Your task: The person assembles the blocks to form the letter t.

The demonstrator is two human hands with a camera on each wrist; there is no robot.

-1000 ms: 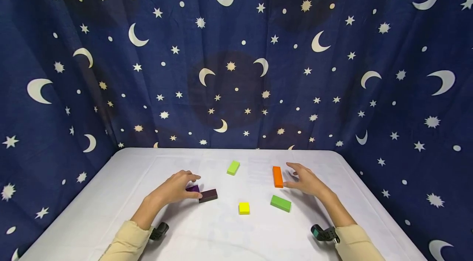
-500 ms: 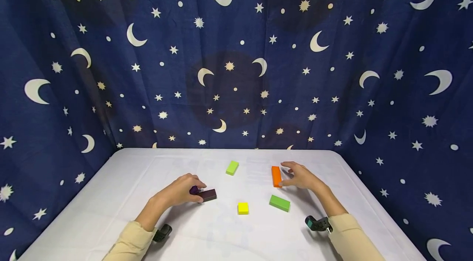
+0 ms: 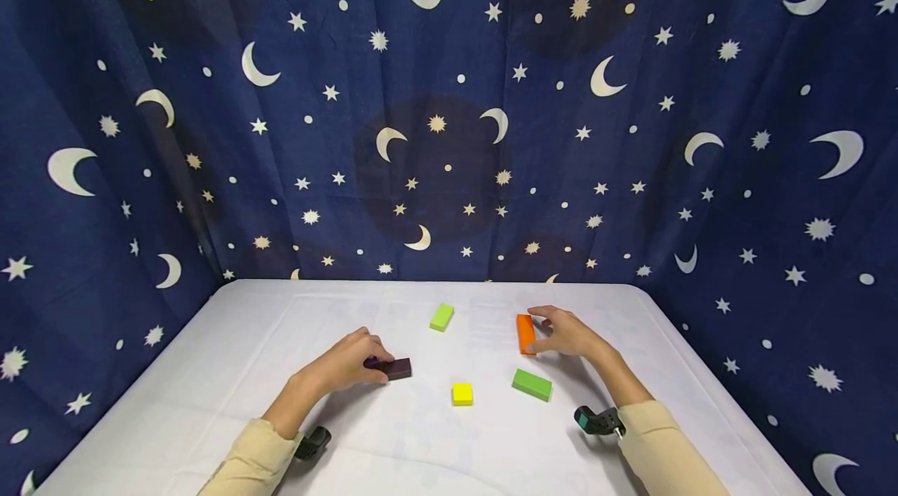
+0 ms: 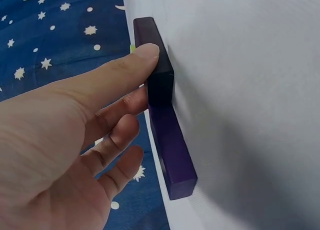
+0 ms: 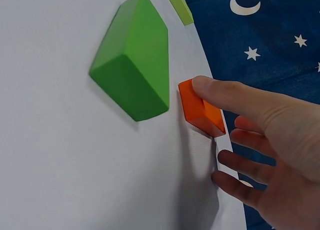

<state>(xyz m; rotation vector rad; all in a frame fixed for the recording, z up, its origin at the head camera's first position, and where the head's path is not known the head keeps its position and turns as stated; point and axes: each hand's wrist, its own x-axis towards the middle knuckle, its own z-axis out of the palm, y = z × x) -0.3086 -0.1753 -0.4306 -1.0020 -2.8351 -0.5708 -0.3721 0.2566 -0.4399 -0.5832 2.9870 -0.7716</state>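
Observation:
My left hand pinches a dark brown block, thumb on the near side and fingers behind it. A purple block lies end to end with it, mostly covered by the hand in the head view. On the right, my right hand spreads around an orange block. The thumb overlaps the block's near end. In the right wrist view the other fingers stand apart from it, loosely bent. A green block lies just nearer than the orange one.
A yellow block lies near the middle of the white-covered table. Farther back is a lime green block. A dark blue curtain with moons and stars stands behind and at both sides.
The left hand's fingers have closed in on the dark brown block, and the purple block now lines up with it. My right hand has moved left, nearer the orange block.

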